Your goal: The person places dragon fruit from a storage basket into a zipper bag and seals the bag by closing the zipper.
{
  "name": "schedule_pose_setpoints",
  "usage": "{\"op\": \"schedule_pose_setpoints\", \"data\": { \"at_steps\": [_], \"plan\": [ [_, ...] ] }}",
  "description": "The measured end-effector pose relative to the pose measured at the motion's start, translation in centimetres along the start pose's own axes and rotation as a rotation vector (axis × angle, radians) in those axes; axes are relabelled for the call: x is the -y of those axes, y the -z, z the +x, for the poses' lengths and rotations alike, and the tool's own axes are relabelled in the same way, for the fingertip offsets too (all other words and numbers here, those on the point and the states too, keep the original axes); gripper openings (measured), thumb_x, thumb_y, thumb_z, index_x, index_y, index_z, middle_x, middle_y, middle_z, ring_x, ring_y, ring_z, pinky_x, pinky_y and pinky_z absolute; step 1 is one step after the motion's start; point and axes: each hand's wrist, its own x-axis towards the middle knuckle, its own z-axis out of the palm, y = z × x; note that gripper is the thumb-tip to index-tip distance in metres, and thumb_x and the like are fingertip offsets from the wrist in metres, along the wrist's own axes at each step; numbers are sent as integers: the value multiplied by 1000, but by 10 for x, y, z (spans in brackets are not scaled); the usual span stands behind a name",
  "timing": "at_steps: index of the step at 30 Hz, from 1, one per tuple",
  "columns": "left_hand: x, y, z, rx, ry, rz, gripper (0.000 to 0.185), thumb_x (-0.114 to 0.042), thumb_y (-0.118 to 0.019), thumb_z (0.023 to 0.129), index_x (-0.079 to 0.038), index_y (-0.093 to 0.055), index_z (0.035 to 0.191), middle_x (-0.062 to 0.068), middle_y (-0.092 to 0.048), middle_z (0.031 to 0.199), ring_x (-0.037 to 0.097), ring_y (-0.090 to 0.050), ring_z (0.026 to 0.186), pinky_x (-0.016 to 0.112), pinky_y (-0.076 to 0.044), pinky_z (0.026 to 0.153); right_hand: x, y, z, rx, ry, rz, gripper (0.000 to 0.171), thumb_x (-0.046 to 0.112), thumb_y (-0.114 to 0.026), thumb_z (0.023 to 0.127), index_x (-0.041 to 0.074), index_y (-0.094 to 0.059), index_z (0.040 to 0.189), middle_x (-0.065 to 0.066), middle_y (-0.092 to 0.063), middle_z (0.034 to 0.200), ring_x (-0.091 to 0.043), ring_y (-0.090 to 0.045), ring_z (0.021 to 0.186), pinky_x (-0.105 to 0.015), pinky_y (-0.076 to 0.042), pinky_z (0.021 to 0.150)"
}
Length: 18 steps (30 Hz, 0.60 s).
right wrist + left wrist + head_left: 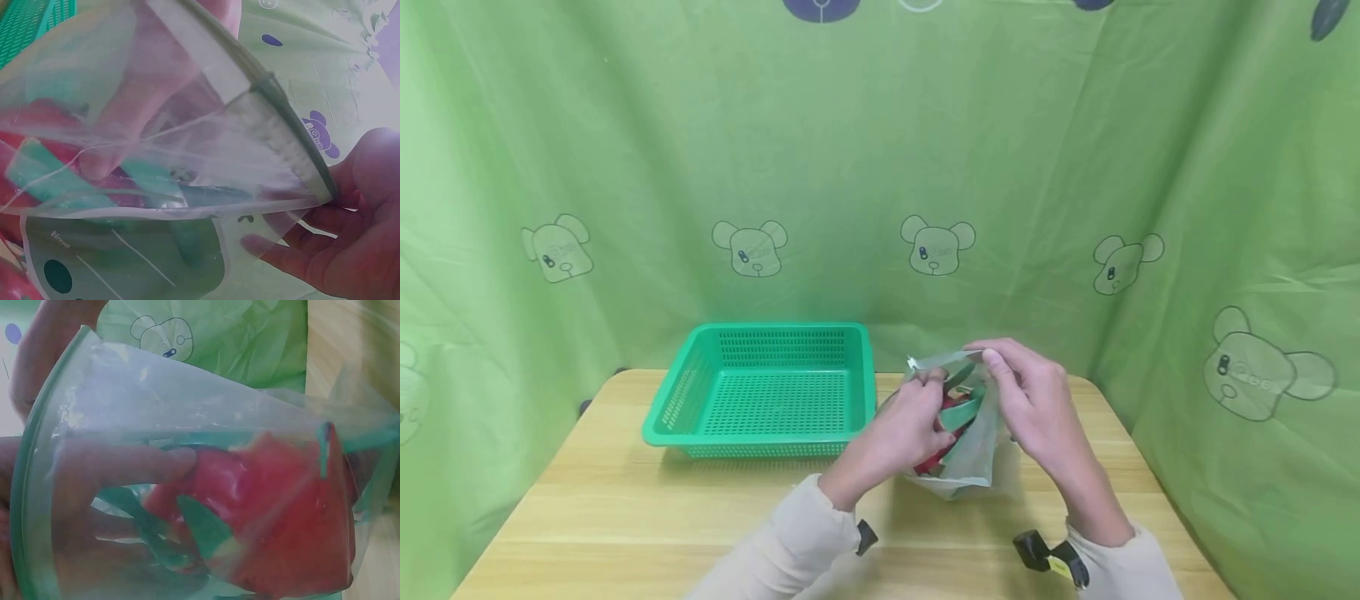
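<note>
A clear plastic bag (977, 458) with a green-edged mouth stands at the right of the table. Inside it lie red things (294, 519) with green strips (961, 412); their kind is unclear through the plastic. My left hand (906, 425) reaches into the bag's mouth from the left. Through the plastic, its fingers (156, 464) look extended and spread, with one tip touching a red piece. My right hand (1033, 400) pinches the bag's rim on the right side between thumb and fingers. Printed markings and a green panel (125, 256) show on the bag.
A green plastic basket (871, 392) with slotted walls stands at the left of the bag on the wooden table (625, 517). Green curtains (850, 150) with mouse prints hang behind the table and along both sides.
</note>
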Motion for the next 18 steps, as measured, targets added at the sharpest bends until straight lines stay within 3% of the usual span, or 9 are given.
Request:
{"op": "schedule_pose_setpoints", "data": {
  "at_steps": [4, 9, 18],
  "plan": [
    [-2, -2, 0, -4, 20, 7, 61, -14, -89, 81, -3, -54, 129, 8, -63, 103, 7, -61, 76, 18, -53, 66, 0, 1, 0, -4, -2, -6, 23, 9, -54, 107, 7, -76, 113, -8, -75, 105, -17, -50, 65, -23, -42, 60],
    [-2, -5, -1, 20, 44, 5, 56, -18, -87, 83, -7, -55, 127, 5, -61, 103, 7, -60, 77, 18, -51, 64, 0, 0, 0, -6, -6, 0, 24, 9, -53, 107, 6, -76, 113, -8, -76, 109, -20, -58, 77, -19, -44, 70],
    [-2, -8, -3, -39, -16, 136, 31, -6, -73, 88, -6, -61, 116, 5, -62, 96, 14, -58, 77, 22, -52, 61, 0, 0, 1, -23, -5, -16, 25, 10, -52, 108, 6, -76, 114, -9, -75, 111, -21, -59, 80, -19, -44, 71]
  ]
}}
